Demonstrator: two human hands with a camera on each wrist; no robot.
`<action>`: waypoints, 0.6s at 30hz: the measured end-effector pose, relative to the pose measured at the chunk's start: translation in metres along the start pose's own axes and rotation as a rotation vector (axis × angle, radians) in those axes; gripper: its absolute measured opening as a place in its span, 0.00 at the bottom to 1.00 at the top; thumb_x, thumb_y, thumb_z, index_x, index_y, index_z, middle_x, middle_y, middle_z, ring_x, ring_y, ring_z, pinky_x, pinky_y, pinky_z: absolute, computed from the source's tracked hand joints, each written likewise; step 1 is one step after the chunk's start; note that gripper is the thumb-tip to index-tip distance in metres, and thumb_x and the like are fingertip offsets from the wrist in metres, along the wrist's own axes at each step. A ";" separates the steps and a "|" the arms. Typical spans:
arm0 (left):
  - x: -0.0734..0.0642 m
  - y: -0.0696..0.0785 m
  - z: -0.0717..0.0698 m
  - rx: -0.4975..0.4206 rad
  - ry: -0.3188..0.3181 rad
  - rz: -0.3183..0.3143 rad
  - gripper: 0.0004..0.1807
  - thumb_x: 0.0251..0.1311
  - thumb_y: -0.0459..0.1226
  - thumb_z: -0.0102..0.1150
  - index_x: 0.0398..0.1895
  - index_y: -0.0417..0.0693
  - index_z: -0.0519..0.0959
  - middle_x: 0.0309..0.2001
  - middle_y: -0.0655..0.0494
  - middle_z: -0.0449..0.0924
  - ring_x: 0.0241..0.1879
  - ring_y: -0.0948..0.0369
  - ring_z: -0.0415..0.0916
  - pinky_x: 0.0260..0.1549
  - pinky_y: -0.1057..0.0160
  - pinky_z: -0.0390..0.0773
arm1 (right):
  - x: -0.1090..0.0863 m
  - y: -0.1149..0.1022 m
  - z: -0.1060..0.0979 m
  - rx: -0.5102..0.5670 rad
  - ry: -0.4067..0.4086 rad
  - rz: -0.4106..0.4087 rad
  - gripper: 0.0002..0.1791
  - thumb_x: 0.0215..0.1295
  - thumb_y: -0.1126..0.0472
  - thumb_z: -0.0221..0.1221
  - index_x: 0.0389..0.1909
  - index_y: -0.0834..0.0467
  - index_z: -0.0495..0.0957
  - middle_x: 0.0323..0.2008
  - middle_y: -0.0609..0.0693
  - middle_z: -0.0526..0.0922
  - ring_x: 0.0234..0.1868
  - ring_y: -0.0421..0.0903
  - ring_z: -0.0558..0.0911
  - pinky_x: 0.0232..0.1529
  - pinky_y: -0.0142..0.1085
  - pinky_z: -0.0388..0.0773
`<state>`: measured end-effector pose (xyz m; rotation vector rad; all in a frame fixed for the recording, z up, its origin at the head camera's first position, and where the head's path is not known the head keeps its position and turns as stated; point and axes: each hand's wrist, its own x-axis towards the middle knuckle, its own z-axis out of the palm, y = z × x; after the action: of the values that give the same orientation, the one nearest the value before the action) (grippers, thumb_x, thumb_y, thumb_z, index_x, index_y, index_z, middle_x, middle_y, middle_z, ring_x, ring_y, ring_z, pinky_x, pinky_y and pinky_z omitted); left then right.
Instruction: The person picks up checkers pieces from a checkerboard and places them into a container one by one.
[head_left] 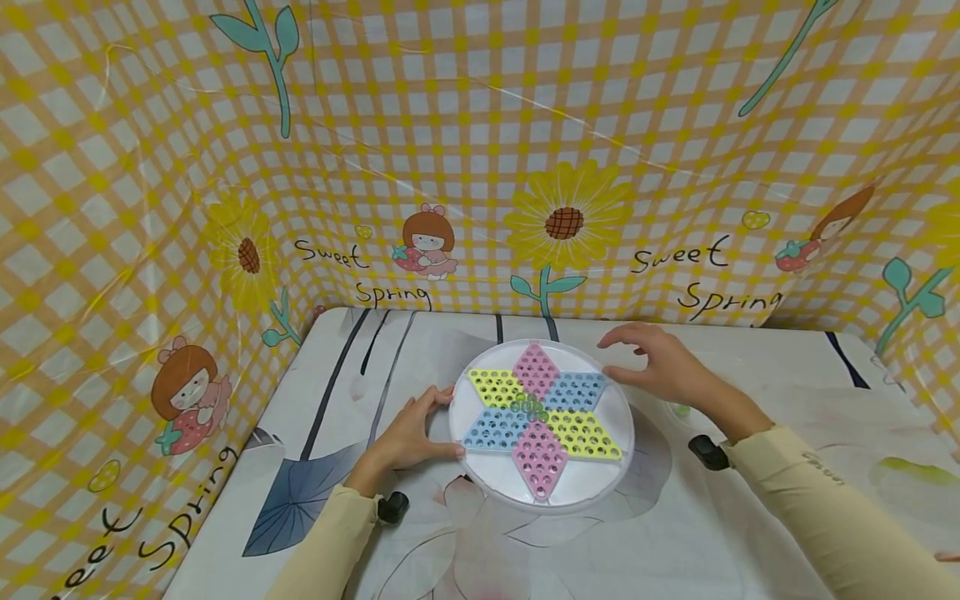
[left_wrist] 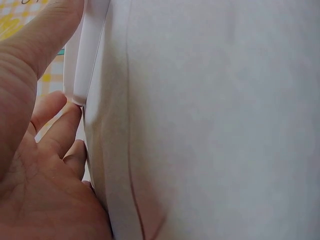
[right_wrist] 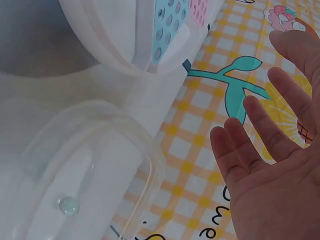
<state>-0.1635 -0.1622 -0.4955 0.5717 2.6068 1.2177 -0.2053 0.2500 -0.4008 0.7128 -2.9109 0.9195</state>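
A round white Chinese checkers board with a star of pink, yellow and blue hole panels lies on the table. Several green marbles sit at the star's middle. My left hand is at the board's left rim, thumb and fingers spread along it. In the left wrist view, its fingertips touch the white rim. My right hand hovers by the upper right rim, fingers apart and holding nothing. The right wrist view shows its palm and loosely bent fingers.
A clear plastic container stands right of the board, under my right forearm, with a pale marble in it. White patterned cloth covers the table. A yellow checked curtain encloses the back and sides.
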 end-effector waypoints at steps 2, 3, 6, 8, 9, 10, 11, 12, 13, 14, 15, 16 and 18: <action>0.000 0.000 0.000 -0.003 0.000 -0.001 0.41 0.47 0.45 0.83 0.62 0.46 0.70 0.78 0.54 0.62 0.79 0.52 0.51 0.79 0.41 0.34 | 0.001 0.000 0.002 0.002 -0.008 0.004 0.20 0.63 0.60 0.72 0.54 0.58 0.81 0.58 0.58 0.81 0.61 0.62 0.74 0.57 0.61 0.79; 0.000 0.000 0.000 -0.002 0.001 -0.003 0.41 0.47 0.45 0.83 0.62 0.46 0.70 0.78 0.55 0.62 0.79 0.53 0.51 0.79 0.42 0.34 | 0.001 -0.001 0.002 0.004 -0.012 0.006 0.20 0.63 0.60 0.72 0.55 0.58 0.81 0.58 0.58 0.80 0.61 0.63 0.74 0.57 0.61 0.79; 0.000 0.001 -0.001 -0.001 0.000 -0.003 0.41 0.47 0.45 0.83 0.62 0.46 0.70 0.78 0.55 0.61 0.79 0.53 0.51 0.79 0.42 0.34 | 0.002 -0.001 0.004 0.007 -0.022 0.004 0.20 0.64 0.59 0.71 0.55 0.58 0.81 0.58 0.59 0.80 0.61 0.63 0.75 0.57 0.61 0.79; 0.000 0.001 0.000 0.000 0.002 -0.002 0.41 0.47 0.46 0.83 0.62 0.46 0.70 0.78 0.55 0.62 0.79 0.53 0.51 0.79 0.41 0.34 | 0.003 -0.001 0.005 0.008 -0.028 -0.001 0.20 0.64 0.59 0.71 0.55 0.58 0.81 0.58 0.58 0.81 0.61 0.62 0.75 0.57 0.61 0.79; 0.000 0.001 0.000 0.003 0.002 -0.002 0.41 0.47 0.46 0.83 0.61 0.46 0.70 0.78 0.55 0.62 0.79 0.53 0.52 0.79 0.41 0.35 | 0.004 -0.002 0.006 0.009 -0.029 -0.009 0.20 0.64 0.59 0.71 0.55 0.58 0.81 0.57 0.58 0.81 0.61 0.62 0.75 0.57 0.60 0.80; 0.000 0.000 0.000 0.002 0.002 -0.002 0.41 0.47 0.46 0.83 0.61 0.46 0.70 0.77 0.55 0.62 0.79 0.53 0.52 0.79 0.41 0.34 | 0.005 -0.002 0.007 0.011 -0.030 -0.016 0.20 0.64 0.59 0.71 0.55 0.59 0.82 0.57 0.58 0.82 0.60 0.62 0.76 0.57 0.60 0.80; 0.000 0.000 0.000 0.003 0.003 -0.002 0.41 0.47 0.46 0.83 0.61 0.46 0.70 0.77 0.55 0.62 0.79 0.53 0.52 0.79 0.42 0.34 | 0.006 -0.002 0.009 0.016 -0.032 -0.024 0.20 0.63 0.59 0.71 0.54 0.59 0.82 0.56 0.57 0.82 0.60 0.62 0.76 0.56 0.61 0.80; 0.000 -0.001 0.000 0.003 0.004 -0.002 0.41 0.47 0.46 0.83 0.61 0.46 0.70 0.77 0.55 0.62 0.79 0.53 0.52 0.79 0.42 0.34 | 0.006 -0.003 0.010 0.022 -0.034 -0.029 0.19 0.63 0.60 0.72 0.54 0.58 0.82 0.56 0.57 0.82 0.60 0.62 0.76 0.56 0.60 0.80; 0.000 -0.001 0.000 0.002 0.005 0.000 0.41 0.47 0.46 0.83 0.61 0.47 0.70 0.77 0.56 0.62 0.79 0.53 0.52 0.79 0.42 0.34 | 0.007 -0.004 0.012 0.031 -0.036 -0.035 0.19 0.63 0.61 0.72 0.54 0.58 0.82 0.56 0.57 0.82 0.60 0.62 0.76 0.56 0.61 0.80; 0.000 -0.001 0.000 0.001 0.005 0.001 0.41 0.47 0.46 0.83 0.61 0.47 0.70 0.77 0.55 0.62 0.79 0.52 0.51 0.79 0.42 0.34 | 0.008 -0.004 0.014 0.040 -0.040 -0.040 0.19 0.63 0.61 0.72 0.54 0.58 0.82 0.56 0.57 0.82 0.60 0.62 0.76 0.56 0.61 0.80; 0.001 -0.001 0.000 0.002 0.003 0.001 0.41 0.47 0.47 0.83 0.61 0.47 0.70 0.78 0.56 0.62 0.79 0.53 0.51 0.79 0.42 0.34 | 0.009 -0.005 0.016 0.049 -0.046 -0.043 0.19 0.63 0.61 0.72 0.54 0.58 0.82 0.56 0.56 0.82 0.60 0.61 0.76 0.57 0.61 0.79; 0.001 -0.002 0.000 0.001 0.003 0.002 0.41 0.47 0.47 0.83 0.61 0.47 0.70 0.78 0.56 0.62 0.79 0.53 0.51 0.79 0.42 0.34 | 0.010 -0.006 0.019 0.060 -0.054 -0.043 0.19 0.63 0.62 0.71 0.54 0.58 0.82 0.57 0.56 0.82 0.61 0.61 0.76 0.57 0.61 0.79; 0.001 -0.002 0.000 0.000 0.002 0.003 0.41 0.47 0.47 0.83 0.61 0.46 0.70 0.78 0.56 0.62 0.79 0.53 0.51 0.79 0.42 0.34 | 0.011 -0.007 0.025 0.075 -0.074 -0.043 0.20 0.63 0.61 0.71 0.55 0.58 0.82 0.58 0.56 0.82 0.62 0.61 0.76 0.58 0.62 0.78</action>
<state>-0.1645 -0.1629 -0.4970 0.5756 2.6080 1.2199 -0.2091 0.2265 -0.4160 0.8278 -2.9246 1.0248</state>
